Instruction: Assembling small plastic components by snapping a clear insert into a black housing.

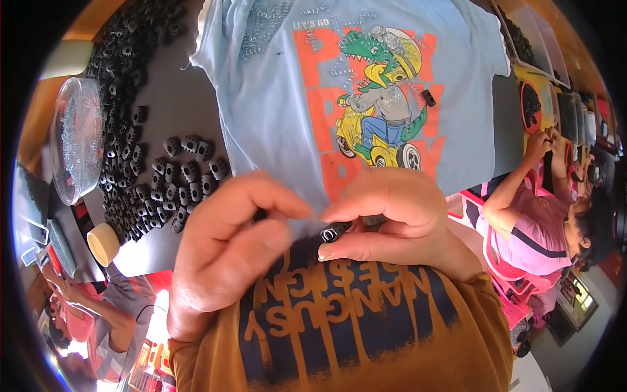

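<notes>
My right hand (pixel 392 215) is closed, thumb and forefinger pinching a small black plastic cord-lock piece (pixel 328 232) whose open end faces left. Close beside it, my left hand (pixel 238 242) is curled in a pinch and blurred by motion; what its fingertips hold, if anything, cannot be made out. Both hands are in front of my chest, just above the near edge of a light blue T-shirt (pixel 268 104) spread on the table. Small metal springs (pixel 264 29) lie in a cluster at the shirt's far left and scattered over its dinosaur print. One black cord-lock piece (pixel 428 98) rests right of the print.
A large heap of black cord-lock pieces (pixel 121 144) covers the left of the dark table (pixel 176 91). Beyond its left side stands a clear round tub (pixel 77 140) of springs, with a beige cup (pixel 103 244) nearer me. Co-workers sit at right (pixel 535 228) and lower left (pixel 108 320).
</notes>
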### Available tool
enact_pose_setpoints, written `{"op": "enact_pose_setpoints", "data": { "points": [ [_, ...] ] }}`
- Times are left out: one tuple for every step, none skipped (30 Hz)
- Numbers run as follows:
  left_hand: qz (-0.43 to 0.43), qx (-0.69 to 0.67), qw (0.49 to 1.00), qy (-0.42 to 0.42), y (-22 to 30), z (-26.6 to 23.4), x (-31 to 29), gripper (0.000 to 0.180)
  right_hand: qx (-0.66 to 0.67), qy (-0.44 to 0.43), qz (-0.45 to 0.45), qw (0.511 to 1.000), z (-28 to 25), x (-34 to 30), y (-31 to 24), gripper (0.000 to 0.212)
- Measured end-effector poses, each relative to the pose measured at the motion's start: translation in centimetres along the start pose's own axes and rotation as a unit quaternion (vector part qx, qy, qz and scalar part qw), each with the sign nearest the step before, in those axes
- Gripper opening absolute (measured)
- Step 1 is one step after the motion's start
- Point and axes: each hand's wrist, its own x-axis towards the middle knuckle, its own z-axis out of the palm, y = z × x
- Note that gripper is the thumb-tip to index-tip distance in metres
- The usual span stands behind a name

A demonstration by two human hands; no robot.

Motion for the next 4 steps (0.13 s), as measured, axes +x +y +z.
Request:
{"op": "enact_pose_setpoints", "data": {
  "points": [
    [0.009,-0.058,0.998,0.012,-0.40,-0.08,-0.16,0.022,0.001,-0.002,0.000,1.000,0.10,0.05,-0.03,0.026],
    [0.018,-0.116,0.993,0.023,-0.70,-0.09,-0.29,0.027,0.025,-0.001,0.004,1.000,0.17,0.10,-0.06,0.026],
    [0.007,-0.113,0.993,0.042,-0.75,-0.06,-0.49,0.033,0.048,-0.001,0.009,0.999,0.23,0.13,-0.08,0.025],
    [-0.008,-0.102,0.993,0.053,-0.83,-0.03,-0.47,0.031,0.047,0.000,0.009,0.999,0.26,0.11,-0.07,0.025]
  ]
}}
